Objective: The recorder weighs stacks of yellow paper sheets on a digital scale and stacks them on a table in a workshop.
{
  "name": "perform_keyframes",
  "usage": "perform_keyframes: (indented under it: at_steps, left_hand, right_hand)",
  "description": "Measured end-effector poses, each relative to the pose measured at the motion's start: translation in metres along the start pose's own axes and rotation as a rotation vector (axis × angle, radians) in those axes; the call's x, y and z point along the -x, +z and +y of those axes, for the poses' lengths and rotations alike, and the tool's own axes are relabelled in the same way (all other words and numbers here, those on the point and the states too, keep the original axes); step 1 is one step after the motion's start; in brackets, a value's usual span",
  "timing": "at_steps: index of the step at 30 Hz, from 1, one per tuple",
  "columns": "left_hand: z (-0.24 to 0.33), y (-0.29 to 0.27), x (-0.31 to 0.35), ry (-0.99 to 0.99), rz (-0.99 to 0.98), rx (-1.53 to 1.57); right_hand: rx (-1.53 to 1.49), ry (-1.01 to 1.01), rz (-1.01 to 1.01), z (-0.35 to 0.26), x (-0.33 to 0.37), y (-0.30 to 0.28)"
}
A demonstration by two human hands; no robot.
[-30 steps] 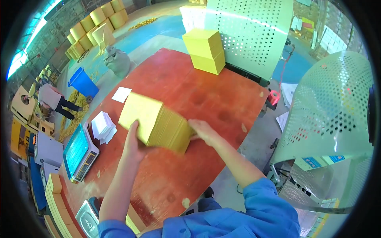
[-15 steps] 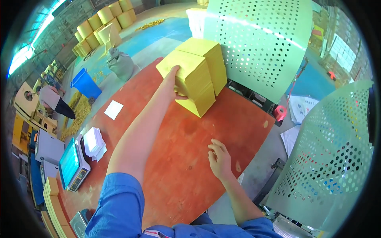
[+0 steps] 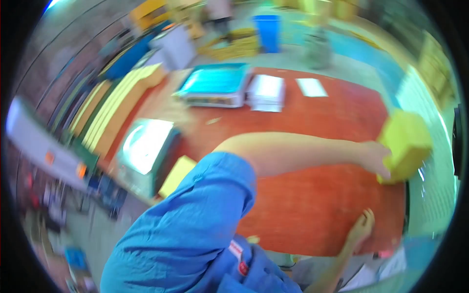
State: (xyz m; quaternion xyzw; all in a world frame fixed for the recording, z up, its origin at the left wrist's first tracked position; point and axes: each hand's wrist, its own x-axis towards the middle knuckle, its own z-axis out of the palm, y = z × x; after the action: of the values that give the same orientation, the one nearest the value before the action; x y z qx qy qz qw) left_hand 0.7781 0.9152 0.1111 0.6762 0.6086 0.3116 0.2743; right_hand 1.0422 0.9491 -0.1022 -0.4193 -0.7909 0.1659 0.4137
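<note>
My left arm reaches across the red tabletop point(image 3: 312, 205) to a tall yellow block of stacked paper point(image 3: 405, 141) at its right edge. My left hand point(image 3: 375, 158) grips the near side of the block; its fingertips are blurred and partly hidden. Nearer to me, my right hand point(image 3: 362, 226) hovers above or rests on the table's right front part, its fingers loosely bent and nothing visible in them. The block stands beside the pale green perforated machine cover point(image 3: 432, 205).
A scale with a teal top point(image 3: 215, 78) stands at the far edge, beside a white paper stack point(image 3: 266, 90) and a white sheet point(image 3: 311, 87). Another scale point(image 3: 146, 146) and a yellow pad point(image 3: 178, 176) lie at left. Beyond are a blue bin point(image 3: 267, 34) and a person point(image 3: 220, 12).
The view has swung left, so the block and both hands now appear farther right, and the left-hand scale has come fully into sight. My left hand stays on the block.
</note>
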Motion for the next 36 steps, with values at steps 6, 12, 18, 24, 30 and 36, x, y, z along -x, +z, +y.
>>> perform_keyframes:
  at_steps: [6,12,18,24,30,36]
  left_hand:
    - [-0.055,-0.127,0.293,-0.245,0.051,-0.365]
    - [-0.046,-0.185,0.612,-0.782,0.272,-0.248]
    - [-0.059,-0.175,0.865,-1.052,0.467,-0.134]
    - [-0.04,-0.164,1.063,-1.325,0.643,-0.035]
    - [-0.027,-0.169,1.154,-1.518,0.943,0.183]
    - [-0.05,-0.199,1.194,-1.429,0.883,0.106]
  right_hand:
    - [0.12,-0.115,-0.137,0.015,-0.005,0.033]
    - [-0.325,-0.026,-0.238,-0.171,0.028,0.072]
    - [-0.669,-0.398,-0.455,-0.483,0.192,0.09]
    - [-0.946,-0.403,-0.911,-0.613,0.357,0.106]
    - [-0.988,-0.407,-1.37,-0.653,0.456,0.138]
    - [-0.959,-0.479,-1.63,-0.707,0.549,0.197]
